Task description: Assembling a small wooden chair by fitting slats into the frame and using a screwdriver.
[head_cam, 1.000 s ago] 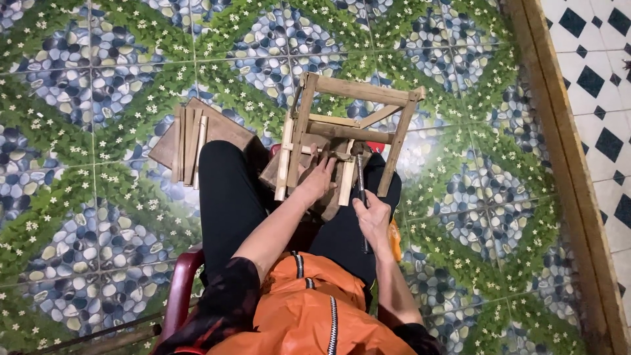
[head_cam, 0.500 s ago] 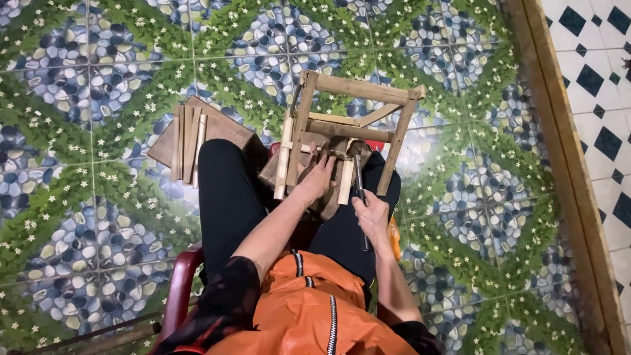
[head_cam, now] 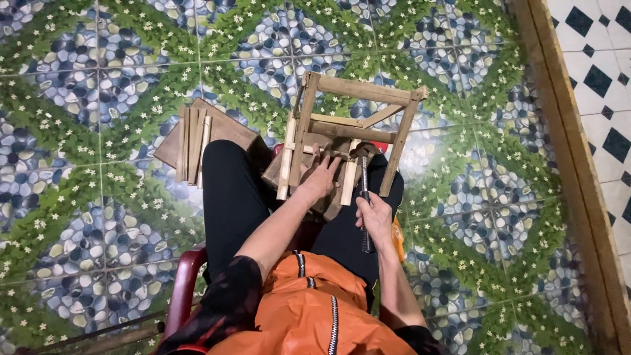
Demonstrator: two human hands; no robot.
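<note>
A small wooden stool frame (head_cam: 358,115) lies tipped over my knees, legs pointing away from me. My left hand (head_cam: 320,179) presses flat on its slats, holding it still. My right hand (head_cam: 375,213) grips the metal handle of a hammer (head_cam: 363,190); the hammer's head rests on the frame just right of my left fingers. I sit on a red plastic chair (head_cam: 186,286), in black trousers and an orange top.
A stack of wooden boards and slats (head_cam: 197,138) lies on the patterned pebble-and-flower tile floor (head_cam: 98,217) left of my knees. A wooden threshold strip (head_cam: 572,164) runs along the right, with black-and-white tiles beyond it.
My right hand has brought the hammer head down from beside my leg onto the frame, close to my left fingers. My left hand has stayed on the slats.
</note>
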